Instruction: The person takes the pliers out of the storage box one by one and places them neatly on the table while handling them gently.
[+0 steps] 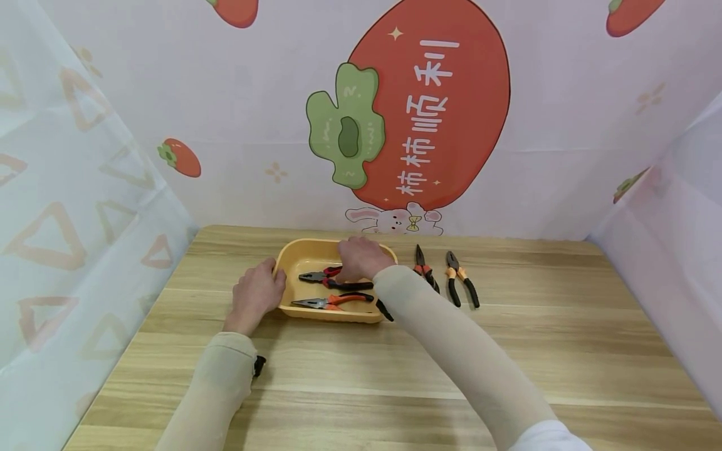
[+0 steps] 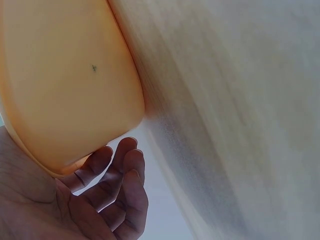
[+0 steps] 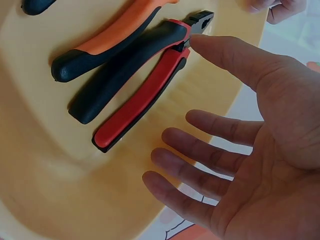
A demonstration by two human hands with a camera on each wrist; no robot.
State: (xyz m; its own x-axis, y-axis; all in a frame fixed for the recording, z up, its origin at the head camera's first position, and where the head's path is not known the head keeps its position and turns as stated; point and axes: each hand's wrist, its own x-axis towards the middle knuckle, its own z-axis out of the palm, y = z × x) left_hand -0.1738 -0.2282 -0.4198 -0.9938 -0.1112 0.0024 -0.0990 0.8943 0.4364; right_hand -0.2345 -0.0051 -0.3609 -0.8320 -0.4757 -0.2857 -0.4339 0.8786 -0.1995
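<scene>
A yellow plastic basket (image 1: 338,316) sits toward the back of the table. My left hand (image 1: 256,294) grips its left end, with fingers curled under the rim in the left wrist view. Inside lie combination pliers (image 1: 317,276) with red and black handles and, nearer me, long-nose pliers (image 1: 316,303) with orange and black handles. My right hand (image 1: 361,258) is over the basket's far side. In the right wrist view its fingers (image 3: 200,142) are spread and hold nothing, and the thumb tip is right at the pivot of the red and black pliers.
On the table right of the basket lie red-handled long-nose pliers (image 1: 420,258), partly hidden by my right sleeve, and pliers with yellow-orange and black handles (image 1: 454,275). A black handle end (image 1: 385,310) shows at the basket's near right corner. A printed cloth wall (image 1: 254,188) stands behind the table.
</scene>
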